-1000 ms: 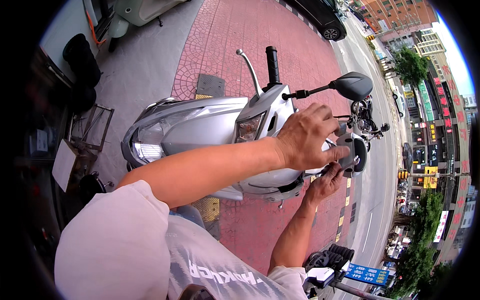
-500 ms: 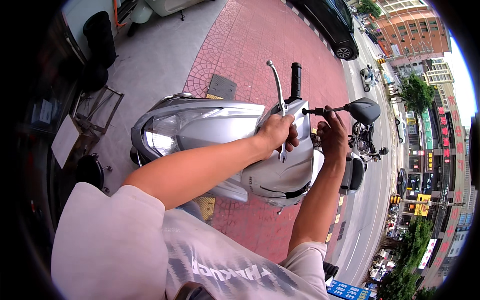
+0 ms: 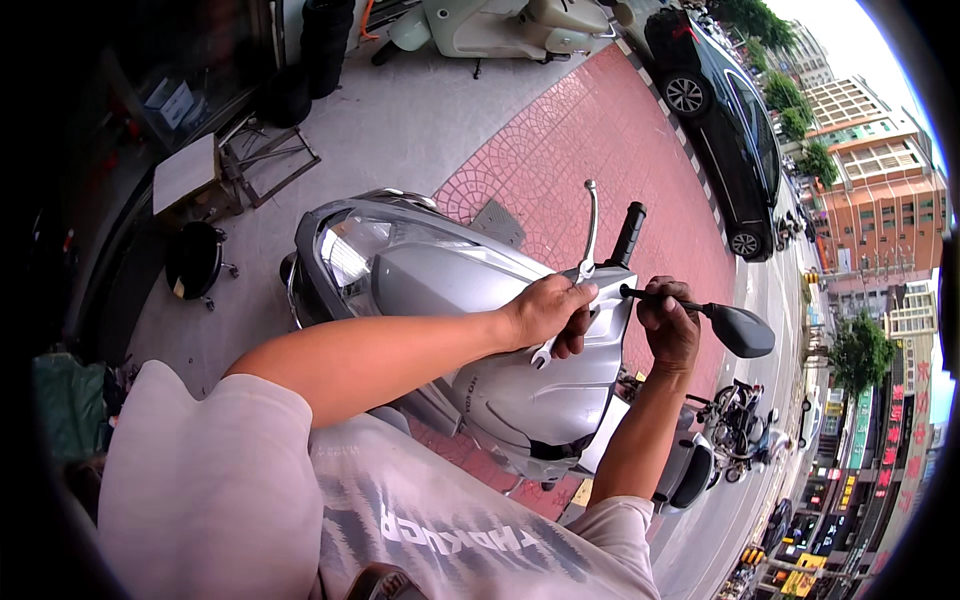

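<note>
My left hand (image 3: 548, 312) sits on the scooter (image 3: 440, 290) by the handlebar, holding a wrench (image 3: 543, 354). Just right of it, my right hand (image 3: 670, 325) grips the mirror (image 3: 740, 330) stem. Beyond both stand the brake lever (image 3: 590, 225) and handgrip (image 3: 629, 233).

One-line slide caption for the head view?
Left hand holds wrench at silver scooter; right hand grips mirror stem.

glossy silver plastic scooter fairing (image 3: 520, 390), shiny metal brake lever (image 3: 591, 225), matt black mirror (image 3: 741, 331)

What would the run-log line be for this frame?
left hand: shut on wrench at mirror base | right hand: shut on mirror stem | mirror: right of silver scooter handlebar | brake lever: untouched
</note>
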Tool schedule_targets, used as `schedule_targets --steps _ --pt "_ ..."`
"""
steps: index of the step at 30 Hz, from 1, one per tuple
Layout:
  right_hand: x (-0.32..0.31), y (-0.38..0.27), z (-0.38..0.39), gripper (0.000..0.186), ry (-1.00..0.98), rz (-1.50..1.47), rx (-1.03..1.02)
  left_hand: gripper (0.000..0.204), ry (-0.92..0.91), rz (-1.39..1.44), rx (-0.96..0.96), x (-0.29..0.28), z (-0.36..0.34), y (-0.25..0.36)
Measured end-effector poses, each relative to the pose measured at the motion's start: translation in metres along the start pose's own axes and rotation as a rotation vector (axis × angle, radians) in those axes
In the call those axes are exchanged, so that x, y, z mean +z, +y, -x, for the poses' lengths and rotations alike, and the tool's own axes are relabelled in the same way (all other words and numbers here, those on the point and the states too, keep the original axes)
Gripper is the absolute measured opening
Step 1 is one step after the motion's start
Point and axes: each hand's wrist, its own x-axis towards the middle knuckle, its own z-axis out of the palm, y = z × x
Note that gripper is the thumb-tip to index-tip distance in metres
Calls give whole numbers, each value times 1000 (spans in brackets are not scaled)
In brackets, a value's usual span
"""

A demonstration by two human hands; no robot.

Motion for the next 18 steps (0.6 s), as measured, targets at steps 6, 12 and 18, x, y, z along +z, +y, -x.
schedule_targets --steps 6,12,18 --pt "16 26 7 20 142 426 -352 59 155 -58 111 6 0 -9" --pt "46 1 8 9 163 1279 -639 60 271 -131 183 19 5 -18" --pt "69 -47 -7 30 -132 1735 -465 57 412 -191 261 25 7 -33"
